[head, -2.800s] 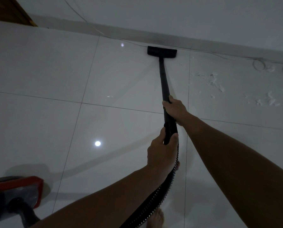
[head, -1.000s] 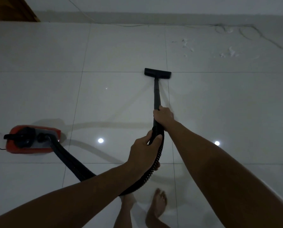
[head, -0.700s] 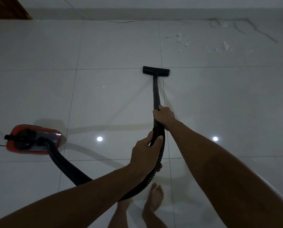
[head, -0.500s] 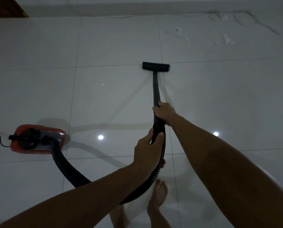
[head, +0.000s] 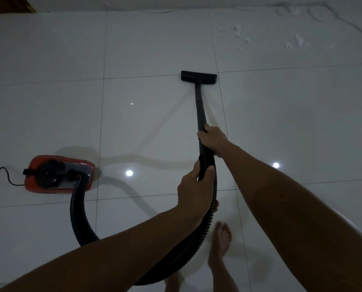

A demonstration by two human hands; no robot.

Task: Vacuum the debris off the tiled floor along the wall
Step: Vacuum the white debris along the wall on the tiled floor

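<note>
Glossy white tiled floor (head: 150,45) runs up to the wall at twelve o'clock, and white debris (head: 242,37) lies scattered near it at about one o'clock, well apart from our floor nozzle (head: 198,76). We hold the black wand (head: 199,106) two-handed so the nozzle lies flat: our right hand (head: 212,139) is clenched around the rigid tube to steer, our left hand (head: 193,191) wrapped around the ribbed hose (head: 209,220) end just behind it, to push. The red canister (head: 59,174) sits at nine o'clock, its hose looping behind us with slack, likely leaving room to reach. We judge the debris patch still uncleaned.
</note>
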